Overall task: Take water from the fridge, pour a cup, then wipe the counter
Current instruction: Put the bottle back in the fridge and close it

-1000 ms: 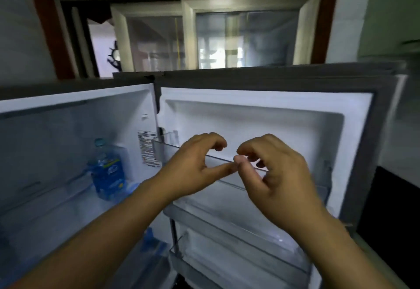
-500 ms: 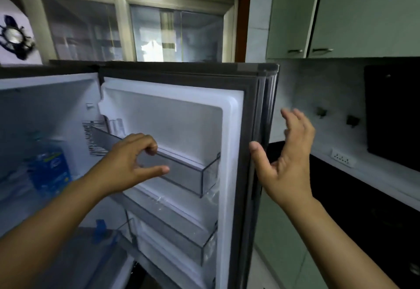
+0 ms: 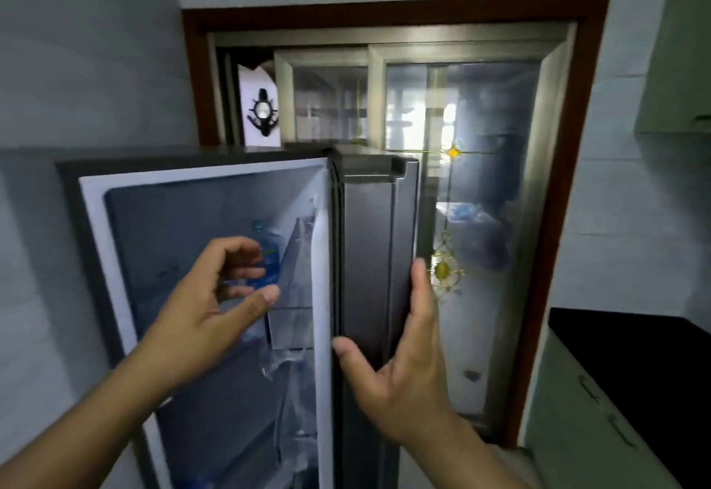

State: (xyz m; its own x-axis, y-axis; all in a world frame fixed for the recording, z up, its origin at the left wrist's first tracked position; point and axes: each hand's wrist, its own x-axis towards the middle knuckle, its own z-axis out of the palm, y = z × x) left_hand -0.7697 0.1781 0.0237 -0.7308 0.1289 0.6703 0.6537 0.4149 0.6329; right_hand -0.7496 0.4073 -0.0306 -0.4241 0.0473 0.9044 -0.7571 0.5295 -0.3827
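Reaching toward the open fridge, the left hand [image 3: 209,309] at centre-left of the frame has its fingers curled and thumb out, holding nothing; it sits in front of the water bottle [image 3: 268,257], and whether a fingertip touches it cannot be told through the blur. The right hand [image 3: 400,357], lower centre, is spread flat against the outer face of the fridge door [image 3: 369,257], thumb at the door's edge, empty as well. The bottle, with its blue label, stands upright inside the fridge [image 3: 184,227], just left of the door's clear shelf [image 3: 292,319]. The black worktop [image 3: 631,357] lies at the right edge; no cup is in view. By my judgement the first step is in hand: fetching the water. Next the left hand should close round the bottle's body and lift it out, while the right steadies the door.
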